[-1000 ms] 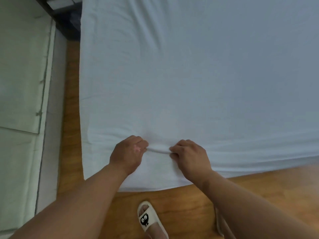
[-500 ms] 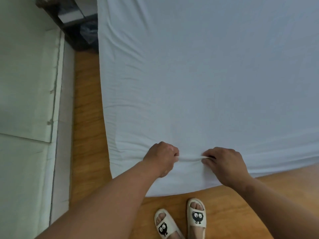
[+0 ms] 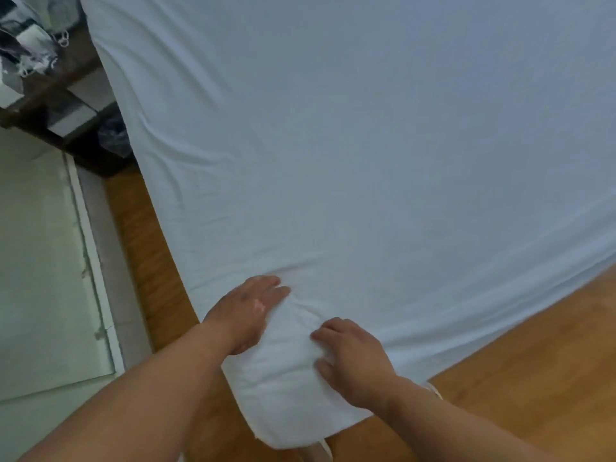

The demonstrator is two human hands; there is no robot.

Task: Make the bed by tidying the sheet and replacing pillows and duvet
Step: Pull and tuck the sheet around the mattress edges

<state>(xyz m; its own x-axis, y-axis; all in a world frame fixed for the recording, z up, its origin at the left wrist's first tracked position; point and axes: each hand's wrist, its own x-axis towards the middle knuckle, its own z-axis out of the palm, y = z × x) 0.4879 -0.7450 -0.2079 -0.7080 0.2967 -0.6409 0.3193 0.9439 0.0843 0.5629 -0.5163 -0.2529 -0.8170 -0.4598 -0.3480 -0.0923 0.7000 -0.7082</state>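
At the bed's near corner, 2 hands press the white sheet (image 3: 333,168), the left hand (image 3: 248,311) flat with straight fingers on its left side, the right hand (image 3: 355,360) spread on top, neither gripping, while farther off the sheet lies almost smooth across the mattress.

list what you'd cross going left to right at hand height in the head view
pale wall panel → strip of wooden floor → left hand → bunched sheet corner → right hand → open wooden floor
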